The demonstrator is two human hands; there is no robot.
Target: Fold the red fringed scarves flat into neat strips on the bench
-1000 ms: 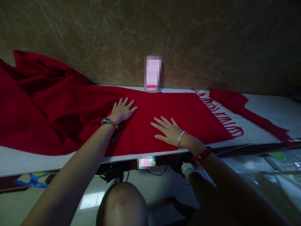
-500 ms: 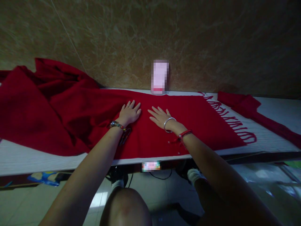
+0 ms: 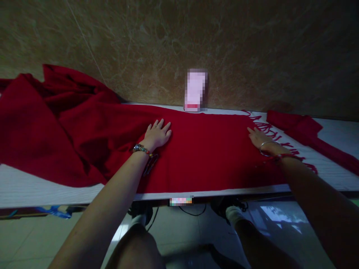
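Observation:
A long red scarf (image 3: 207,149) lies spread over a white table (image 3: 36,190), its left part bunched in folds and its fringed end at the right. My left hand (image 3: 157,134) rests flat on the middle of the scarf, fingers stretched out; a beaded bracelet is on that wrist. My right hand (image 3: 259,139) lies flat on the scarf near the fringe (image 3: 276,134), fingers extended, with a silver bangle and a red cord on the wrist.
A second red cloth (image 3: 303,129) lies at the table's right end. A small pink upright object (image 3: 195,90) leans against the brown marbled wall. Below the table edge are my knees, tiled floor and a cable.
My right hand has slid to the right across the scarf, from beside the left hand to the fringed end. The left hand has stayed in place.

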